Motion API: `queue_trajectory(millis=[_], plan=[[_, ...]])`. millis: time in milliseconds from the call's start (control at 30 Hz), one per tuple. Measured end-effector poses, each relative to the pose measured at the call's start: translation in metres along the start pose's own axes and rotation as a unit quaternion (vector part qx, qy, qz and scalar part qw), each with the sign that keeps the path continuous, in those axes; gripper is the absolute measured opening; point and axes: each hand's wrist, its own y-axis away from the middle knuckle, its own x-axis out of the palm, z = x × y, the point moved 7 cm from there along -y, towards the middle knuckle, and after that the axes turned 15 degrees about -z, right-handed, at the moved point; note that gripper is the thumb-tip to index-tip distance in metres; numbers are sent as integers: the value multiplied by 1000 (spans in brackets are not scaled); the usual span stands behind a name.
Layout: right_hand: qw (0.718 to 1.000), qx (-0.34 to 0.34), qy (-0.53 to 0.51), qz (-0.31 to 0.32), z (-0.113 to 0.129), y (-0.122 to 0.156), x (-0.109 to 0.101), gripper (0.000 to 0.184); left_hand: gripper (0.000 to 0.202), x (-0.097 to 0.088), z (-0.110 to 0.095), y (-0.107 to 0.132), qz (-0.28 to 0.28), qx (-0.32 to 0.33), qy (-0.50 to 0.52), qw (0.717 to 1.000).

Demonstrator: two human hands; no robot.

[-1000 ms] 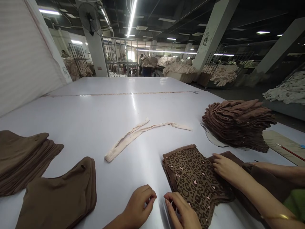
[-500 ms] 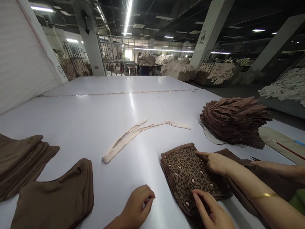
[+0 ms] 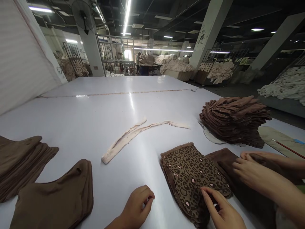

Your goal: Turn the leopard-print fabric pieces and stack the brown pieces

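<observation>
A stack of brown leopard-print fabric pieces (image 3: 186, 175) with small pink marks lies in front of me on the right. My right hand (image 3: 224, 208) is over its near right side, thumb and forefinger tips together, with nothing visible between them. To the left of that stack, my left hand (image 3: 139, 205) hovers over or rests on the white tabletop, fingers curled and thumb against forefinger, holding nothing. Beside the print stack, a co-worker's two hands (image 3: 252, 170) are at plain dark brown fabric (image 3: 250, 194). A smaller stack of plain brown cut pieces (image 3: 57, 194) lies left of my left hand.
Another brown stack (image 3: 21, 165) sits at the far left. A cream fabric strip (image 3: 133, 135) curves across the white table (image 3: 95, 117). At right stand a tall folded brown pile (image 3: 233, 121) and a board (image 3: 274, 136) with a red pen-like stick (image 3: 287, 148).
The co-worker's hand has left the leopard-print stack and moved right to the plain brown fabric. My right hand has shifted slightly right. My left hand stays still.
</observation>
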Motion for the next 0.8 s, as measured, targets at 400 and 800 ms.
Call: queue_trajectory(millis=[400,800], plan=[[971,139,191,-23,-58,-35,-27,47,17,0,0,1,3,1,-3,1000],[960,202,193,23,-104,-53,-25,42,16,3,6,5,19,-9,5,1000]])
